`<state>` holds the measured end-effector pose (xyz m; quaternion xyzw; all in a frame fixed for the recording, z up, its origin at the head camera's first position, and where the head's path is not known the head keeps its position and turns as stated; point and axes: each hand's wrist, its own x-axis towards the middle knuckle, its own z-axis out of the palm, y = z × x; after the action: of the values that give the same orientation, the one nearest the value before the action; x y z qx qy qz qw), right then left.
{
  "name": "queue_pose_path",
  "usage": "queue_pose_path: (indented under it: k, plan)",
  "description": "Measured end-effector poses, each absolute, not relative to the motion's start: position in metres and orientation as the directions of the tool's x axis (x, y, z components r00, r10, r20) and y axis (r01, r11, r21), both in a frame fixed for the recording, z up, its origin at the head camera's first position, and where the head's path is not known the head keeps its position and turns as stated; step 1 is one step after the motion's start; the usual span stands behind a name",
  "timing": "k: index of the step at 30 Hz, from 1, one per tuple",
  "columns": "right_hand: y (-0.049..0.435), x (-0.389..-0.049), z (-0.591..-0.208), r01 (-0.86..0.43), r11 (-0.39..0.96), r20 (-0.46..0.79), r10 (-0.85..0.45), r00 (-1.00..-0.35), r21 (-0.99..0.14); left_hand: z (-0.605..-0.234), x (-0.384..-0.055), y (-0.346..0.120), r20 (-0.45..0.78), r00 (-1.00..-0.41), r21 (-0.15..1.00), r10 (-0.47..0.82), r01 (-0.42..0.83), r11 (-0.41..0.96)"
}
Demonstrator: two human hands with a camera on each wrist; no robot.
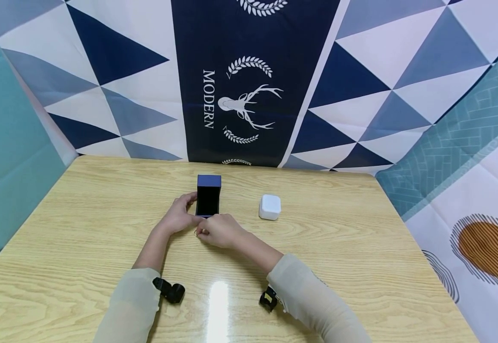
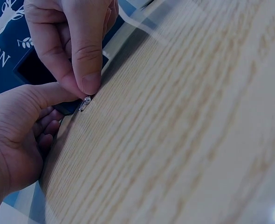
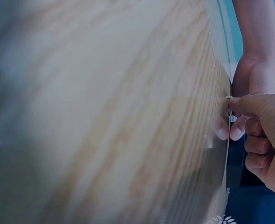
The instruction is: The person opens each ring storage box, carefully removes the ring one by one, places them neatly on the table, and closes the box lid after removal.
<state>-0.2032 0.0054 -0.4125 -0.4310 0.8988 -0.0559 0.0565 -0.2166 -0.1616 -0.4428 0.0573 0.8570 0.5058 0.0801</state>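
A small blue ring box stands on the wooden table with its lid raised, showing a black inside. My left hand holds it from the left, fingers along its side and thumb by its front corner. Just in front of the box, my right hand pinches a thin silver ring between thumb and forefinger. Sparkling stones show on the ring in the left wrist view, low over the tabletop. My right hand covers part of the box's front there.
A white rounded box sits to the right of the ring box. Behind the table hangs a patterned cloth along the far edge. Each forearm carries a black wrist camera.
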Motion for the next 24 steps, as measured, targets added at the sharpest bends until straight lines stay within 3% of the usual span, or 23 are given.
queue_pose_path:
  k: [24]
  plan:
    - [0.006,-0.2038,-0.413,-0.764,0.623,-0.055,-0.78,-0.623,-0.167,-0.4438,-0.2166,-0.162,-0.066,-0.981,0.881,0.184,0.029,0.472]
